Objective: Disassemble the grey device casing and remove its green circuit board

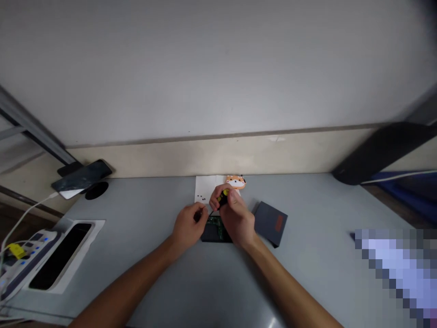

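My right hand [238,218] is wrapped round a screwdriver [223,198] with a black and yellow handle, its shaft slanting down to the left. My left hand [190,226] is closed in a pinch near the screwdriver's tip; whatever is between its fingers is too small to make out. Beneath both hands lies a dark device casing [212,233] with a green circuit board [220,228] in it, partly hidden by my right hand. Behind it, several tiny dark screws [201,197] rest on a white sheet of paper [205,184].
A dark grey cover [271,223] with a reddish patch lies right of the casing. An orange dog-face item [236,182] sits by the wall. At left are a phone on a stand [82,177], another phone [61,256] and a power strip [30,259]. A black cylinder [378,152] leans at right.
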Demonstrator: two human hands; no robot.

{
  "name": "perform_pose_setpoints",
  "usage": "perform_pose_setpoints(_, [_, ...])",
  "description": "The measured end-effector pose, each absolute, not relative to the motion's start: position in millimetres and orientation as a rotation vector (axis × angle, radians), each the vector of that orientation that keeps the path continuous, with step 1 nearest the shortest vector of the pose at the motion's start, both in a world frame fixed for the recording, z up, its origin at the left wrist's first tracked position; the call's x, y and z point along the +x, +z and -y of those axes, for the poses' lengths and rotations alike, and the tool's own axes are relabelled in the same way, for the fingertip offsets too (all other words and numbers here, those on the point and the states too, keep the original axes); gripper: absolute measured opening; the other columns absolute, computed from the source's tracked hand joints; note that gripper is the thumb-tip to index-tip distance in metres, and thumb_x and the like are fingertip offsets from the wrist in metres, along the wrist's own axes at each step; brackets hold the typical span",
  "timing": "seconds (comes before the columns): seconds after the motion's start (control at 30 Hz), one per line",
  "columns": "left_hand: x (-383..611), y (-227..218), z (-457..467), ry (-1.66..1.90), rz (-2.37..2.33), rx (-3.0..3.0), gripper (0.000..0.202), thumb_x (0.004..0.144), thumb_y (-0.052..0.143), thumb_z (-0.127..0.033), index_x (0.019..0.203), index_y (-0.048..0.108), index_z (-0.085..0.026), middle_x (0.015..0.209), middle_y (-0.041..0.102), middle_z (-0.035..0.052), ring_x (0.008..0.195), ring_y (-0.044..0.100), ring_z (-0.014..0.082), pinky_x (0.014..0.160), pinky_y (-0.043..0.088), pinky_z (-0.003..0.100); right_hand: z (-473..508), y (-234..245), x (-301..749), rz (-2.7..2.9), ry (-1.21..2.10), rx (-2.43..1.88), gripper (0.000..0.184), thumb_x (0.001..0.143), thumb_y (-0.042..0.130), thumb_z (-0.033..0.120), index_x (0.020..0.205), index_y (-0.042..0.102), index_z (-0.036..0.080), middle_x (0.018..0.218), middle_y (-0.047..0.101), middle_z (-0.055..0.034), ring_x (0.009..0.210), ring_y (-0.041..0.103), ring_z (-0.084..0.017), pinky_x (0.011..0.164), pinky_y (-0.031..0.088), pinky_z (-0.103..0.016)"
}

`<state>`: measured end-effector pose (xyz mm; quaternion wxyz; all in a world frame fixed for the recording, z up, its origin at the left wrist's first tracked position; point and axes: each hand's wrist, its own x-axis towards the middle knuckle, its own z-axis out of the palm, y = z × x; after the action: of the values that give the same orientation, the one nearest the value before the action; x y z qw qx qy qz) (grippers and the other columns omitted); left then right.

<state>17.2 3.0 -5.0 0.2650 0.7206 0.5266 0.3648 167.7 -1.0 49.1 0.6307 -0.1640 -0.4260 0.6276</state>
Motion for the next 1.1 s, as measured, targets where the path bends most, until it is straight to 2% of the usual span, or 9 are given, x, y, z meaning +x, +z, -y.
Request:
perform_pose_setpoints(0.37, [18.3, -3.6, -2.5, 1.001, -1.411, 1.936, 0.026, 0.1, 0.049, -0.035, 0.087, 0.067, -0.021, 0.081, 0.072, 0.0015, 0.075, 0.066, 0.0165, 0.073, 0.051, 0.027, -0.6, 49.9, 168.9, 0.999, 1.453, -0.457, 0.032, 0.1, 0.049, 0.049, 0.089, 0.061, 0.022, 0.071, 0.046, -0.0014, 0.066, 0.04, -0.018, 0.064, 0.036, -0.032])
perform_pose_setpoints(0.67, [17.0, -6.1, -2.6, 0.987, -1.434, 1.965, 0.025, 0.099, 0.05, -0.034, 0.089, 0.068, -0.021, 0.084, 0.072, 0.0019, 0.077, 0.066, 0.017, 0.073, 0.05, 0.027, 0.7, 51.4, 168.5, 0.981, 1.428, -0.409, 0.029, 0.101, 0.048, 0.044, 0.09, 0.063, 0.022, 0.074, 0.047, -0.0025, 0.071, 0.041, -0.019, 0.067, 0.036, -0.033])
perform_pose_setpoints(0.83, [17.9, -6.0, -2.1, 0.997, -1.45, 1.964, 0.024, 0.099, 0.05, -0.032, 0.088, 0.068, -0.021, 0.083, 0.072, 0.0021, 0.077, 0.066, 0.0172, 0.076, 0.05, 0.028, -0.2, 49.4, 167.2, 0.99, 1.388, -0.462, 0.03, 0.1, 0.049, 0.046, 0.088, 0.062, 0.022, 0.071, 0.046, -0.0019, 0.067, 0.04, -0.018, 0.064, 0.035, -0.032])
perform_pose_setpoints(1.1, [18.5, -4.8, -1.4, 0.981, -1.432, 1.969, 0.024, 0.099, 0.05, -0.034, 0.088, 0.067, -0.021, 0.083, 0.071, 0.0019, 0.076, 0.065, 0.0171, 0.072, 0.05, 0.027, 1.1, 49.4, 166.4, 1.02, 1.391, -0.464, 0.033, 0.1, 0.048, 0.048, 0.088, 0.062, 0.022, 0.072, 0.048, -0.0022, 0.068, 0.041, -0.019, 0.067, 0.034, -0.033])
